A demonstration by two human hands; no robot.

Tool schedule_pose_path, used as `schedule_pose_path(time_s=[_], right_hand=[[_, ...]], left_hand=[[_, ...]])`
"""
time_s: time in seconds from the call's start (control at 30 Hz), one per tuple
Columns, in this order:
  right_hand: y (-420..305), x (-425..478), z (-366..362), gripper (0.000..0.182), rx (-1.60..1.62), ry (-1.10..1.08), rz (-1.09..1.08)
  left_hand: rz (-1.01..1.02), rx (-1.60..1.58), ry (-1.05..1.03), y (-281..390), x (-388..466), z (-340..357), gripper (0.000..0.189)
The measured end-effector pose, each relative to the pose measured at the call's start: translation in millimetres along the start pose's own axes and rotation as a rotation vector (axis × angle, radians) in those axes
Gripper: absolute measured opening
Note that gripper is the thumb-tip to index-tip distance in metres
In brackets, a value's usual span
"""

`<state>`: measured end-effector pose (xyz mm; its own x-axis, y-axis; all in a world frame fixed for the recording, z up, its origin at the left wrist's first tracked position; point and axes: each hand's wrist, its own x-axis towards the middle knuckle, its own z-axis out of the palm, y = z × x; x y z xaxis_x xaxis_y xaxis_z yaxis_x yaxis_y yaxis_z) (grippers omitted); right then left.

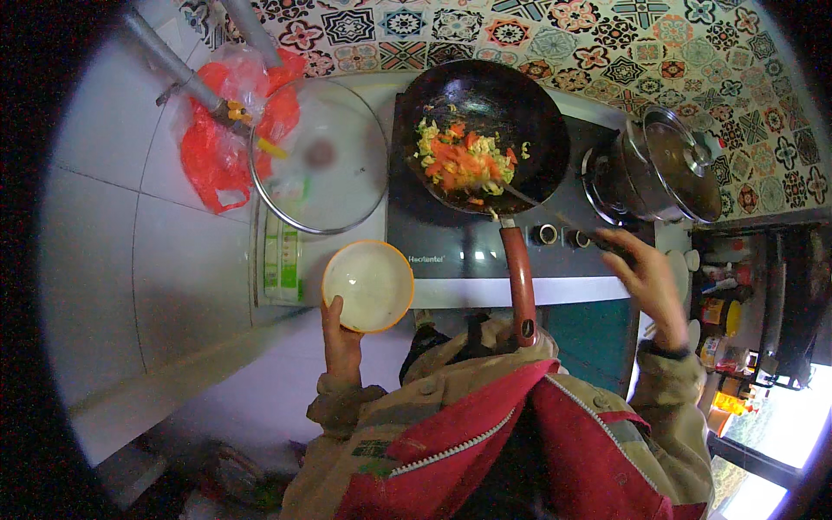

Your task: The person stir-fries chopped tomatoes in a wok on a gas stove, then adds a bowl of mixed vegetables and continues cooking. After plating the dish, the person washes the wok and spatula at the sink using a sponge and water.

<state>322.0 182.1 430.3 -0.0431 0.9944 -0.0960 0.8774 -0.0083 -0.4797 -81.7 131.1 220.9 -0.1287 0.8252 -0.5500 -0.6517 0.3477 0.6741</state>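
My left hand [342, 341] grips a white bowl [370, 286] with an orange rim, its thumb over the edge, left of the wok's handle [519, 279]. Faint specks dot the bowl's inside. In my right hand [643, 273] is the dark handle of a spatula [543, 203], whose head lies in the food and is blurred. Chopped food [465, 159], orange-red and yellow-green pieces, sits in the lower left of a black wok [533, 123]. The wok stands on a black-topped gas stove [448, 234], its reddish-brown handle pointing towards me.
A glass lid [318, 188] with a metal rim lies left of the stove. Red plastic bags [214, 149] bunch by a pipe with a yellow valve [237, 112]. Right of the wok stands a lidded pot [640, 172]. Jars and bottles [721, 315] fill a rack at far right.
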Motion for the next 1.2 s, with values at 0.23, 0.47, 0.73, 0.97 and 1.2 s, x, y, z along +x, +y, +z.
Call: schedule_pose_path(time_s=[0.23, 0.47, 0.73, 0.97, 1.2], right_hand=[[30, 38, 36, 0.028, -0.1, 0.257, 0.089], [69, 108, 34, 0.025, 0.764, -0.142, 0.459], [62, 70, 50, 0.029, 0.698, -0.193, 0.274], [43, -8, -39, 0.036, 0.239, -0.027, 0.058], [16, 33, 10, 0.029, -0.114, 0.1, -0.039]], left_hand=[[0.03, -0.038, -0.023, 1, -2, -4, 0.058], [0.013, -0.032, 0.071, -3, -17, -2, 0.056], [0.028, -0.072, 0.027, 3, -20, 4, 0.058], [-0.007, -0.046, 0.018, -5, -5, 3, 0.058], [0.022, -0.017, 0.016, 0, -1, 22, 0.056]])
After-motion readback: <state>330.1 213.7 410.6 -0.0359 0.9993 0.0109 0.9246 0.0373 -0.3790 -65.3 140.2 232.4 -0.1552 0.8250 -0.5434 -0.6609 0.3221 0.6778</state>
